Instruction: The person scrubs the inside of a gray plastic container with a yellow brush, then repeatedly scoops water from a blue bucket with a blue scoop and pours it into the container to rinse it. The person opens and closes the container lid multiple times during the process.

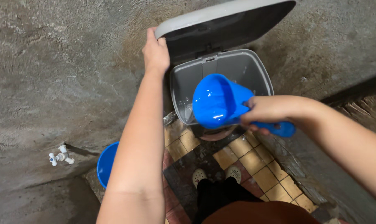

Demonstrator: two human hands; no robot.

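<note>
My left hand (pixel 155 50) grips the left edge of the grey lid (pixel 225 23), which is raised above the grey bin (pixel 260 76). My right hand (pixel 267 113) is closed on the handle of a blue plastic scoop (pixel 215 101). The scoop is tilted on its side over the bin's open mouth, its opening turned towards the lower left. The inside of the bin is grey and partly hidden by the scoop.
A rough concrete wall surrounds the bin. A white tap (pixel 60 157) sticks out of the wall at lower left. A blue bucket (pixel 107 162) shows behind my left arm. My feet in light shoes (pixel 199 176) stand on a yellow and dark tiled floor (pixel 260 164).
</note>
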